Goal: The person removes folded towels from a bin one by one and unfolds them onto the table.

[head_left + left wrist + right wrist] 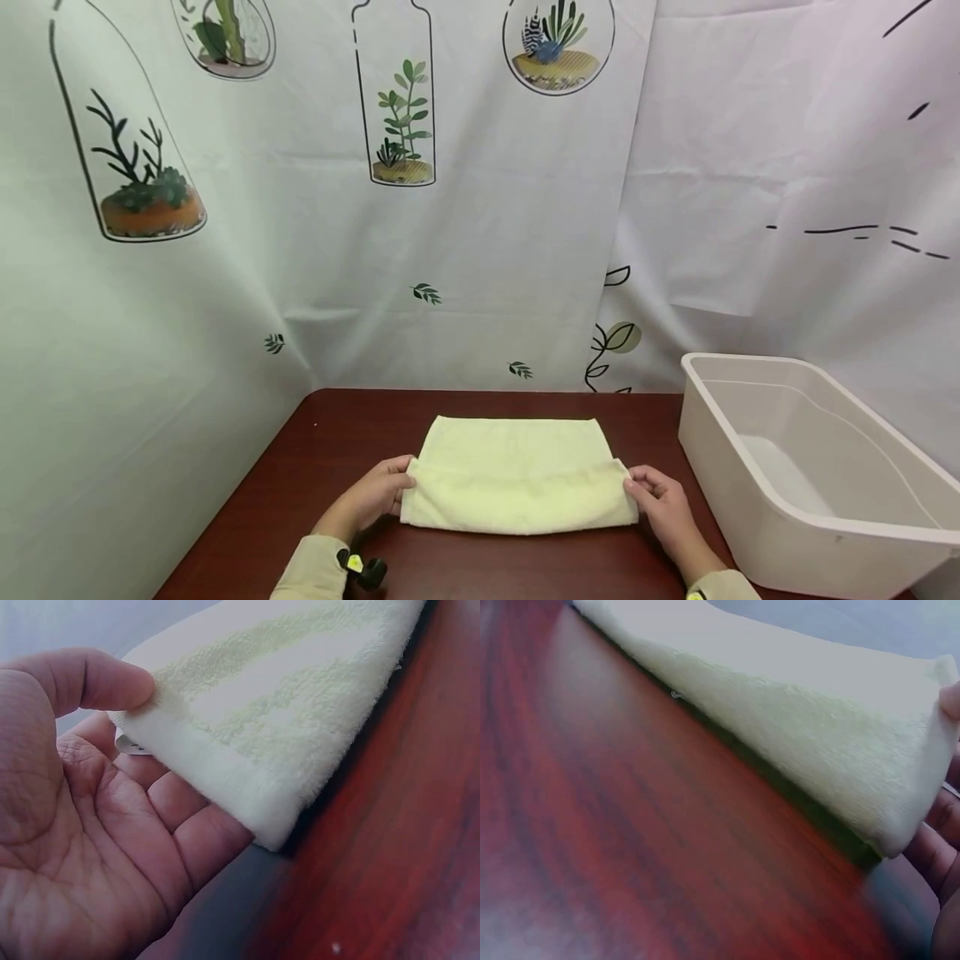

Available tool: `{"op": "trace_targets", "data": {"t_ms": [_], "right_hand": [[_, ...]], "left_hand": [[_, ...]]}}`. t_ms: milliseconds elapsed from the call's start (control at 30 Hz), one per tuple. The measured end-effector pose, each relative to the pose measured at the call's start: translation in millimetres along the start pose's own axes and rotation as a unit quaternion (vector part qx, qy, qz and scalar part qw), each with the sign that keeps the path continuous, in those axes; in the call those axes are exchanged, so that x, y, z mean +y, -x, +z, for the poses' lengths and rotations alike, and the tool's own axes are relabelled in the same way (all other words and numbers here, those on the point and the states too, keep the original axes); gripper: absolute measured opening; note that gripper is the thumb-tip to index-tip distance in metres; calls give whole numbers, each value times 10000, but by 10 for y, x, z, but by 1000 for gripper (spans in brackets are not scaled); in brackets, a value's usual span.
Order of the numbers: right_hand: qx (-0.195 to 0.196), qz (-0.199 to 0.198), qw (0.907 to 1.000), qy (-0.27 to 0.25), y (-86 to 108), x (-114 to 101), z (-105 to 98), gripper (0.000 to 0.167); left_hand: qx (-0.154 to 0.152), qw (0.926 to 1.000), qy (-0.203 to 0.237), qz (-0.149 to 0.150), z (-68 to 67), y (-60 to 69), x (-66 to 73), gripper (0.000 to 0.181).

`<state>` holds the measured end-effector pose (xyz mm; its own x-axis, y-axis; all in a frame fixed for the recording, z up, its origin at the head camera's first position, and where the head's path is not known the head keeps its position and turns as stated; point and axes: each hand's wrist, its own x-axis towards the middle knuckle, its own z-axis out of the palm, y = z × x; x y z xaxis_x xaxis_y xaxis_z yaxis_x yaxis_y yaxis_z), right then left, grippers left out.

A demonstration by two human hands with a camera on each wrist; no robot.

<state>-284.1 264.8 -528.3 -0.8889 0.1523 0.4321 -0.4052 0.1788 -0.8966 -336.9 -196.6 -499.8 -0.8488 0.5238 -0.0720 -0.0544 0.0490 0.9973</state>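
A pale yellow towel [517, 492] lies on the dark red table, its near part folded over toward the back. My left hand [378, 492] pinches the left end of the folded part between thumb and fingers. In the left wrist view the thumb of my left hand [97, 795] presses on top of the towel [262, 712], fingers beneath, and a small white tag shows by the fingertips. At the right end, my right hand [663, 504] pinches the other corner. The right wrist view shows only part of my right hand [946, 817] at the towel's [802, 727] edge.
A large off-white plastic tub [738, 492] stands at the right of the table [277, 492], close to my right forearm. White curtains [480, 250] printed with plants in jars hang behind the table and along its left side.
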Motion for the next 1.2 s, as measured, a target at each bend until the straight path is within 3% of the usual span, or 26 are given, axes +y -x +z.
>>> {"op": "trace_targets", "data": {"t_ms": [167,367,467,600,700,800,933,1100,1200], "right_hand": [[-451,-101,9988,-145,68,-20,-41,6],[-1371,-496,9878,-554,101,-10,-133,10],[-1972,-753,9740,-817,105,7,-193,17],[-2779,-1209,9462,-1134,100,15,-236,26],[-3035,-1429,9347,-1179,104,5,-233,34],[-2918,-1290,9425,-994,119,-3,-231,38],[-2599,-980,9591,-552,142,-8,-221,36],[-2364,-892,9674,-189,159,13,-187,30],[-2325,-912,9683,-16,169,24,-167,23]], "left_hand": [[-183,9997,104,-99,7,50,-18,25],[-758,9968,252,71,-10,122,3,24],[-1031,9943,257,76,-10,152,18,28],[-1297,9914,135,105,-10,199,35,28],[-1510,9883,62,187,-16,231,50,35],[-1606,9869,54,146,-17,227,58,38],[-1433,9897,2,-78,-12,211,63,32],[-1129,9929,-266,-263,21,202,72,23],[-944,9918,-802,-315,65,205,97,18]]}}
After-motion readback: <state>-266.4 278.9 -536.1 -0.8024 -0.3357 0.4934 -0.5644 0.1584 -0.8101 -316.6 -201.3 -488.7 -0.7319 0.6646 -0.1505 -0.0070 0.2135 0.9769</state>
